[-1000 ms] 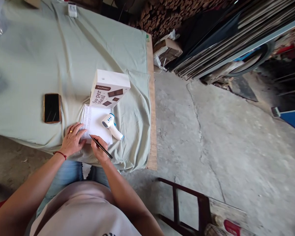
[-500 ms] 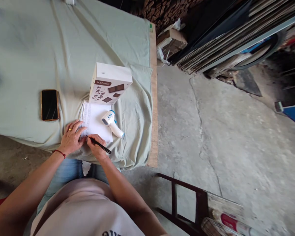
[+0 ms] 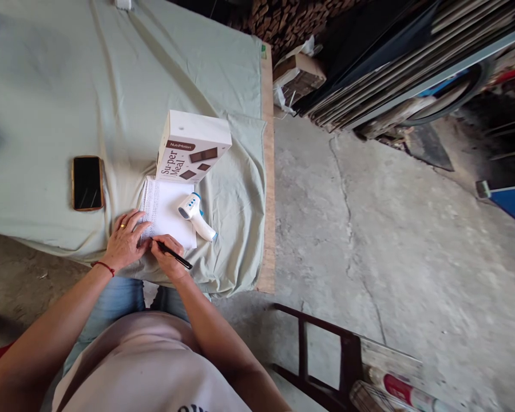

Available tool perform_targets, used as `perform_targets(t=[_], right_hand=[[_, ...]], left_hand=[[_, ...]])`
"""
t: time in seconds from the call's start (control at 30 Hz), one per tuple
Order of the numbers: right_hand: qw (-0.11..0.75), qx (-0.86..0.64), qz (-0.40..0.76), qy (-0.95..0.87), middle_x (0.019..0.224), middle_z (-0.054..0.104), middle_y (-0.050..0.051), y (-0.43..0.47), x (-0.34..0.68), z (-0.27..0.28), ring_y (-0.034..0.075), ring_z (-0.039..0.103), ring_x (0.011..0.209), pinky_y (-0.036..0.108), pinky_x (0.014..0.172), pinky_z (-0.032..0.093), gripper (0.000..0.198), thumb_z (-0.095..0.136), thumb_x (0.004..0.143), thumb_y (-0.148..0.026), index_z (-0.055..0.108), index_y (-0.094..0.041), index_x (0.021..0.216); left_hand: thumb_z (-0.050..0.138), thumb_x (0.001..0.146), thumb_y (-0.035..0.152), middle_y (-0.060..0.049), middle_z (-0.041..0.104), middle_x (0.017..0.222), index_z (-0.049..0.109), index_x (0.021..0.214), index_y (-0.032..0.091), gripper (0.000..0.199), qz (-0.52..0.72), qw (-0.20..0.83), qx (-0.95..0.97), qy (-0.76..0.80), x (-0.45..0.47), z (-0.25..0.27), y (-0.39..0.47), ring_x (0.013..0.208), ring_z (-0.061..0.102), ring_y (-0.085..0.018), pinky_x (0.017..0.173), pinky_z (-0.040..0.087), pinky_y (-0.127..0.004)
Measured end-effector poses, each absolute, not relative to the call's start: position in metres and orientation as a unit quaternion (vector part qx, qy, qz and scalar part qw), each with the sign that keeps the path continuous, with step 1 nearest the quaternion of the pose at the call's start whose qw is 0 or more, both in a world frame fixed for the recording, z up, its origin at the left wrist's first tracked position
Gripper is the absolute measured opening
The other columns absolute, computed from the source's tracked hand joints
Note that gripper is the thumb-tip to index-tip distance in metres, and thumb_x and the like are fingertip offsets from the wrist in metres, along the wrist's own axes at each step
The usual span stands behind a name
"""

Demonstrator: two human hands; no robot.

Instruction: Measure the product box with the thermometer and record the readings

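Observation:
A white sheet of paper (image 3: 171, 209) lies near the table's front edge, with rows of small writing along its left side. My left hand (image 3: 127, 239) rests with spread fingers on the paper's lower left edge and the cloth. In my right hand (image 3: 168, 256) is a black pen (image 3: 175, 256), its tip down at the written rows. A white and blue infrared thermometer (image 3: 197, 216) lies over the paper's right part. Behind the paper stands a white and brown box (image 3: 193, 150) marked "Super Meal". Left of it lies a phone (image 3: 87, 183) with a dark screen.
A pale green cloth (image 3: 38, 126) covers the table, wrinkled at the right, beside a bare wooden edge (image 3: 268, 229). A dark wooden chair (image 3: 347, 355) stands on the concrete floor at lower right. Farther back are a cardboard box (image 3: 302, 71) and stacked firewood (image 3: 283, 20).
My right hand and the pen have shifted very slightly at the paper. The left hand, box, thermometer and phone stay in place.

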State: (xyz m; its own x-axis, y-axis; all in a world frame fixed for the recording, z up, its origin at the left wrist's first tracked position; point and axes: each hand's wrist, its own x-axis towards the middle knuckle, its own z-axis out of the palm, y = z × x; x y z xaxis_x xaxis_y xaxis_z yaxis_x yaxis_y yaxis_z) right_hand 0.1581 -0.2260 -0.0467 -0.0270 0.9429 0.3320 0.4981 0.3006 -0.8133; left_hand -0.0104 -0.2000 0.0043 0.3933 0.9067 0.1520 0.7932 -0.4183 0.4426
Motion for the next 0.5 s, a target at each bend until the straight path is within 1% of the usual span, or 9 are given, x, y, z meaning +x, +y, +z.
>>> perform_targets(t=[0.33, 0.5], right_hand=[[0.432, -0.552, 0.268, -0.661, 0.083, 0.070, 0.005, -0.2255, 0.1584, -0.0462, 0.020, 0.067, 0.076, 0.038, 0.077, 0.061, 0.005, 0.062, 0.089, -0.023, 0.067, -0.023, 0.091], [0.439, -0.555, 0.245, -0.662, 0.080, 0.071, 0.004, -0.2262, 0.1579, -0.0480, 0.020, 0.067, 0.073, 0.037, 0.074, 0.061, 0.005, 0.062, 0.088, -0.022, 0.066, -0.024, 0.087]], left_hand=[[0.060, 0.087, 0.024, -0.013, 0.052, 0.150, 0.064, 0.131, 0.023, 0.044, 0.191, 0.164, 0.817, 0.519, -0.0106, 0.0045, -0.1999, 0.146, 0.040, -0.034, 0.123, 0.031, -0.056], [0.060, 0.087, 0.026, -0.013, 0.052, 0.149, 0.064, 0.129, 0.022, 0.042, 0.183, 0.150, 0.821, 0.520, -0.0104, 0.0038, -0.1999, 0.147, 0.040, -0.033, 0.123, 0.031, -0.054]])
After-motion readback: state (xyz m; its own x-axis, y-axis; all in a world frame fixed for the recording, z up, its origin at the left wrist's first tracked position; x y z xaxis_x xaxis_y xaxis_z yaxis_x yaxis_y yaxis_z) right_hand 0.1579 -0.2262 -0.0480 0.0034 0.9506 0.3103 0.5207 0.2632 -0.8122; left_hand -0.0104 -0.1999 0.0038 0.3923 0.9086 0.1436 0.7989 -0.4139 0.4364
